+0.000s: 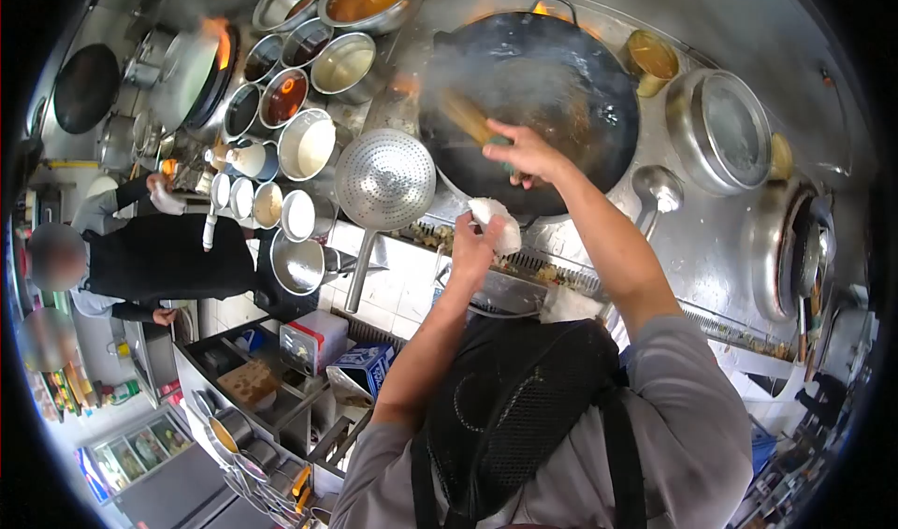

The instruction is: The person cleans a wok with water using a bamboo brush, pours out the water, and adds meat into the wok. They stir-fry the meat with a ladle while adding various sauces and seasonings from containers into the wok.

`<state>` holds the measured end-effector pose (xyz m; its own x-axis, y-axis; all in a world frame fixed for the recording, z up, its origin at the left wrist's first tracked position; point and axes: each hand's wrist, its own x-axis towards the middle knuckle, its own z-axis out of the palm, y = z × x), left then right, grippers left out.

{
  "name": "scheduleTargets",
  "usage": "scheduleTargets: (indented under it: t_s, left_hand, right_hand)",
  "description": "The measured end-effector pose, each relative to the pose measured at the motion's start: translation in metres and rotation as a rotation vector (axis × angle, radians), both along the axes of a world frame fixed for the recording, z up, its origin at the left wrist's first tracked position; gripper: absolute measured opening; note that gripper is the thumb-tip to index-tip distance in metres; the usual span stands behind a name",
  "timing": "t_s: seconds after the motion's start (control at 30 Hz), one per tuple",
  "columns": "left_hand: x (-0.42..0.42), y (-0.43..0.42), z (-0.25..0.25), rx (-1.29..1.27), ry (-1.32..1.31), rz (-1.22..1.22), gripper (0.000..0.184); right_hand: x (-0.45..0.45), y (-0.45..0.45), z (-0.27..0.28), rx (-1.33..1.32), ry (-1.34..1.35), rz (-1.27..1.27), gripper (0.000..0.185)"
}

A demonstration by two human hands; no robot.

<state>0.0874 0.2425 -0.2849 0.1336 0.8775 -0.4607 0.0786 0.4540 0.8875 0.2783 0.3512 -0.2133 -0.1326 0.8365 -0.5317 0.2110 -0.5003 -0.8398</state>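
Observation:
Over a large black wok [599, 80], my right hand [528, 155] is closed around a tan brush-like tool [465, 117], whose far end points up and left. Steam rises from the wok and blurs its inside. My left hand [475, 244] grips a folded white cloth [500, 225] at the wok's near edge. Left of the wok lies a perforated strainer [385, 179], its handle pointing toward me; neither hand touches it.
Metal containers [307, 144] of seasonings and liquids crowd the left. A ladle [658, 189] and lidded pot [720, 131] stand right of the wok. Flames [554, 10] show behind it. A co-worker [168, 256] stands at the far left near another wok [187, 80].

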Motion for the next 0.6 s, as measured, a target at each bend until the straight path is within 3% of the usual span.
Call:
scheduleTargets:
  t_s: [0.17,0.2,0.23,0.27,0.3,0.4,0.43,0.47,0.53,0.6]
  left_hand:
    - [0.006,0.0,0.013,-0.073,-0.057,0.058,0.062]
    - [0.007,-0.002,0.016,-0.069,-0.062,0.085,0.057]
    - [0.007,-0.001,0.015,-0.07,-0.066,0.068,0.057]
    - [0.008,0.001,0.012,-0.067,-0.081,0.067,0.054]
    - [0.008,0.003,0.011,-0.065,-0.098,0.066,0.051]
    - [0.014,0.015,0.039,-0.192,-0.178,0.019,0.04]
    - [0.015,0.018,0.047,-0.281,-0.255,0.016,0.036]
    - [0.015,0.024,0.036,-0.346,-0.359,0.067,0.031]
    - [0.015,0.036,0.017,-0.377,-0.457,0.035,0.03]
    - [0.013,0.046,0.0,-0.396,-0.568,0.021,0.028]
  right_hand:
    - [0.041,-0.067,0.035,-0.075,-0.19,0.419,0.075]
    - [0.058,-0.081,0.052,-0.083,-0.371,0.532,0.075]
    - [0.088,-0.098,0.025,0.05,-0.529,0.589,0.072]
    - [0.1,-0.111,0.066,-0.081,-0.706,0.579,0.069]
    - [0.14,-0.127,0.034,0.15,-0.841,0.552,0.068]
    - [0.149,-0.133,0.11,-0.096,-0.91,0.277,0.069]
    - [0.147,-0.137,0.119,-0.226,-0.904,0.11,0.069]
    - [0.144,-0.151,0.114,-0.23,-0.912,0.097,0.069]
    - [0.132,-0.192,0.071,-0.002,-0.593,-0.375,0.07]
    - [0.103,-0.245,-0.016,0.409,-0.597,-0.603,0.073]
